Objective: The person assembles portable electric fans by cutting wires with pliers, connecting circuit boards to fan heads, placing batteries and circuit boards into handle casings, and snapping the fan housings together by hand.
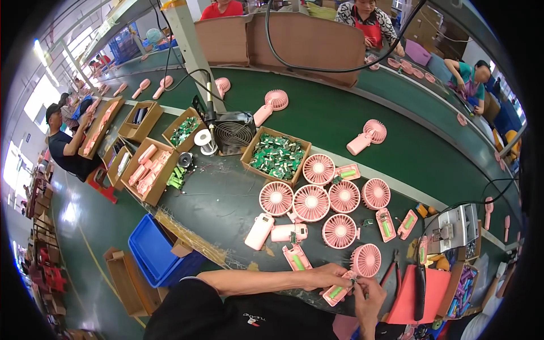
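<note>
- We found the left hand at the near edge of the desk, its fingers pinched together on the upper end of a pink fan handle half with a green cell seated in it
- The right hand sat just right of it, fingertips closed on a small part at the top of that same handle half; the part was too small for us to identify
- The handle half lay tilted between both hands, right at the desk's front edge
- A pink fan head rested just above the hands, touching or nearly touching the handle half; we could not tell which
- A cluster of pink fan heads lay face up further back on the desk, close together
- Open handle shells with green cells lay right of that cluster
- Closed pink handles lay left of the hands
- A cardboard box of green circuit boards stood behind the fan heads
- A small black desk fan stood left of that box
- A red mat lay right of the right hand, with a black-handled tool on it
- Finished pink fans lay on the green conveyor belt beyond the desk
- A blue crate stood on the floor to the left
</note>
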`<state>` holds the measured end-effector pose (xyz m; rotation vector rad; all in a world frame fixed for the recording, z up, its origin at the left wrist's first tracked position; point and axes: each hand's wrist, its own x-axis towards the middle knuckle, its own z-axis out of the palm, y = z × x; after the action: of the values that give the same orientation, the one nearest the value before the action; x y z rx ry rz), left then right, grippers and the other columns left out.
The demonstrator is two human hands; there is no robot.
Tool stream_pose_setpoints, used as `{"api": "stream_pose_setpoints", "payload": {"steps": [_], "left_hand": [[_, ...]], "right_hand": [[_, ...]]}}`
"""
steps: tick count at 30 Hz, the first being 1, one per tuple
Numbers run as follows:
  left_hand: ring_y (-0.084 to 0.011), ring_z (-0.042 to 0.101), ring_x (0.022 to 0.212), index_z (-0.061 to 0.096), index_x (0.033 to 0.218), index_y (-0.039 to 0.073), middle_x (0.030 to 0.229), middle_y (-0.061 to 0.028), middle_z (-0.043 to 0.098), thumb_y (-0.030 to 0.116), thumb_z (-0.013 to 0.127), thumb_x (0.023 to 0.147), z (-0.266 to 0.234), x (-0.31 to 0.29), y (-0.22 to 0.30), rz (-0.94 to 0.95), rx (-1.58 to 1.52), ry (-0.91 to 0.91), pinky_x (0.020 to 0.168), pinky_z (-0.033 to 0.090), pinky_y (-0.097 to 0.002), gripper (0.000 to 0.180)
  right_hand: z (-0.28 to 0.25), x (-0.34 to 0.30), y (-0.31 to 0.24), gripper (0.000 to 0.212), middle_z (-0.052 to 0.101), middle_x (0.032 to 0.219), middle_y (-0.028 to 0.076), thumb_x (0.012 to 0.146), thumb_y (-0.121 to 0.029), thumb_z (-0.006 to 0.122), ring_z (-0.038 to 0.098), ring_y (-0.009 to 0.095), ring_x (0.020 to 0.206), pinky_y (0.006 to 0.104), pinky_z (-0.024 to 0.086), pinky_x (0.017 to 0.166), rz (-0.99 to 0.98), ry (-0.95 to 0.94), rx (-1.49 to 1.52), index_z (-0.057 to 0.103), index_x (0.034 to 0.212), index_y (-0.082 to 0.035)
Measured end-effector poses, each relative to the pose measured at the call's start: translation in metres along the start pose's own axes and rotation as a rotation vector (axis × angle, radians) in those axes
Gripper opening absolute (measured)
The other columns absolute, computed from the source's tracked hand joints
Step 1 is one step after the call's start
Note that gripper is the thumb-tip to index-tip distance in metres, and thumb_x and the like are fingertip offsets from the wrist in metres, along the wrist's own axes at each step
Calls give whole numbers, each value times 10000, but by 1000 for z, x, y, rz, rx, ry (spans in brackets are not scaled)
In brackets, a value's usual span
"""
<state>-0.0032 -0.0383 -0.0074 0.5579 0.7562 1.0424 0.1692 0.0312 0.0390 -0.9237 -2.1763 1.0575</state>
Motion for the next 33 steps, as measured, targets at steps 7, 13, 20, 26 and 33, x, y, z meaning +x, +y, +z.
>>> {"api": "stream_pose_setpoints", "payload": {"steps": [7,13,20,26,33], "left_hand": [[-84,617,842,631,1119,33,950,-18,668,182,684,883,-11,10,-15,-134,115,48,726,506,-251,284],[-78,610,795,611,1105,-2,927,-32,664,129,598,933,-2,-10,20,-31,143,117,668,494,-243,216],[-64,577,900,580,1139,-23,1012,-31,645,112,594,939,-4,0,1,20,92,75,772,479,-246,242],[-72,580,909,567,1151,-25,1016,-32,642,100,592,928,-3,-4,0,-13,114,64,795,483,-262,257],[-74,578,915,561,1160,-29,1016,-34,637,82,586,919,-4,-4,4,12,121,53,810,483,-262,267]], "right_hand": [[3,-3,-9,138,647,821,148,767,45,699,657,284,717,344,522,644,-14,22,-80,630,882,12],[15,11,-7,168,613,878,116,752,55,717,635,241,735,302,504,632,-105,88,-20,647,896,2],[21,-5,6,186,597,881,96,730,47,737,627,210,700,289,492,595,-77,177,-65,654,886,-10],[24,-5,7,194,593,866,87,717,58,752,598,179,669,272,455,566,-182,192,-106,657,874,-4],[27,-3,11,207,611,866,46,695,-3,768,624,186,678,283,415,542,-284,205,-281,672,875,-40]]}}
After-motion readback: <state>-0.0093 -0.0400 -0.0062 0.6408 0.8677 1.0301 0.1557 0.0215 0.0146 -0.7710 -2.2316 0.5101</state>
